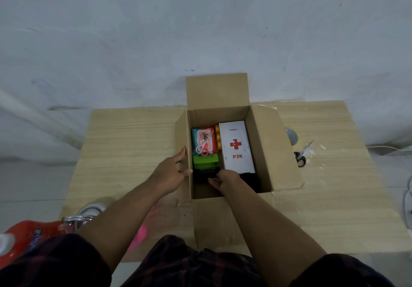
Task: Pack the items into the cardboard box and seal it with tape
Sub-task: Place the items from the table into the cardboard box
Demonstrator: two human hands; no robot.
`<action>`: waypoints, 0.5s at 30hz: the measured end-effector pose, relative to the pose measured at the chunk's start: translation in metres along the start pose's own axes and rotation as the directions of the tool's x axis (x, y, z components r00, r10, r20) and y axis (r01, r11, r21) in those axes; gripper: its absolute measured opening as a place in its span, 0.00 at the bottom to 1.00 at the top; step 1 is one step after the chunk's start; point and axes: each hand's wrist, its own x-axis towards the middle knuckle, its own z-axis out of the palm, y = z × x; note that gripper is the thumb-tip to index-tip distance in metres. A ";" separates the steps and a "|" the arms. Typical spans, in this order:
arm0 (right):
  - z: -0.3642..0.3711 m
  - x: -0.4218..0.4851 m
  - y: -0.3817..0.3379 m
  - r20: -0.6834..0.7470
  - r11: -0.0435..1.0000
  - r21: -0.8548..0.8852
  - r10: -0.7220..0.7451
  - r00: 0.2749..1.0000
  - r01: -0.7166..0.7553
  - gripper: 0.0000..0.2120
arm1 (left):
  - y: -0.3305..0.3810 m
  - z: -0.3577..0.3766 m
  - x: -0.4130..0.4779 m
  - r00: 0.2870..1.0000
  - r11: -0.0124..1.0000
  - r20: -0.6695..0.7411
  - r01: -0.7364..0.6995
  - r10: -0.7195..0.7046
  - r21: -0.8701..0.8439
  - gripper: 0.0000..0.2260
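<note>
Stage: packing is judged well along and not finished; sealing not begun.
Done: several items are already laid in the cardboard box (pixel 259 148), which stands on the tabletop (pixel 124 144) in the middle of the view.
Left: closing of the flaps and taping; all four flaps are seen folded open, and no tape is seen on them.
Box contents, right side: white first-aid box (pixel 236 148) with a red cross, laid flat against the right wall.
Box contents, left side: red pack (pixel 207 136) at the far end with small scissors (pixel 204 147) lying on it; green item (pixel 205 160) just nearer; black item (pixel 204 175) nearest.
Box contents, middle: orange thing (pixel 217 137) wedged between the red pack and the first-aid box; mostly hidden, kind not made out.
Left hand (pixel 169 175): the left wall of the box is pinched, thumb over the rim to the inside, fingers along the outside.
Right hand (pixel 227 180): lowered into the near end of the box, fingers loosely curled at the black item; whether it is gripped cannot be told.
Outside, right: black-handled scissors (pixel 301 158) on the tabletop and a round whitish thing (pixel 292 136), partly hidden by the right flap; possibly the tape, not certain.
Outside, near left: red bottle (pixel 24 240), pink item (pixel 140 234), partly covered by the arm; whether they are still to be packed cannot be told.
</note>
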 end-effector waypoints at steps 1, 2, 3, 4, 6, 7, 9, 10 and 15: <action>0.000 0.003 0.000 -0.013 0.999 0.037 0.003 1.000 -0.002 0.24 | 0.000 0.000 0.000 1.000 1.000 -0.001 0.002 -0.002 -0.002 0.39; 0.001 0.008 0.001 -0.019 0.998 0.062 0.003 1.000 -0.002 0.25 | 0.000 0.000 -0.001 1.000 1.000 -0.001 0.003 -0.003 -0.004 0.39; 0.001 0.014 0.002 -0.021 0.997 0.076 -0.003 1.000 0.005 0.26 | 0.000 0.000 -0.001 1.000 1.000 0.000 0.004 -0.004 -0.008 0.39; 0.001 0.017 0.002 -0.025 0.997 0.077 -0.008 1.000 0.010 0.27 | 0.000 0.000 -0.001 1.000 1.000 0.001 0.008 -0.008 -0.015 0.39; -0.001 0.013 0.002 -0.008 0.997 0.074 -0.027 1.000 0.027 0.25 | 0.002 0.000 -0.002 1.000 1.000 -0.003 0.017 -0.017 -0.016 0.39; -0.002 0.010 0.002 0.005 0.997 0.067 -0.036 0.999 0.036 0.23 | 0.002 0.000 -0.002 1.000 1.000 -0.006 0.022 -0.022 -0.010 0.39; -0.006 0.001 0.000 0.051 0.996 0.062 -0.062 0.997 0.059 0.22 | 0.003 -0.001 -0.001 0.999 0.999 0.000 0.038 -0.038 -0.024 0.40; -0.009 -0.002 -0.001 0.072 0.996 0.068 -0.071 0.995 0.066 0.22 | 0.004 -0.001 -0.001 0.999 0.998 0.003 0.051 -0.051 -0.045 0.40; -0.015 -0.007 -0.004 0.133 0.995 0.100 -0.014 0.991 0.001 0.20 | 0.005 0.002 0.001 0.997 0.996 -0.008 0.078 -0.078 -0.054 0.40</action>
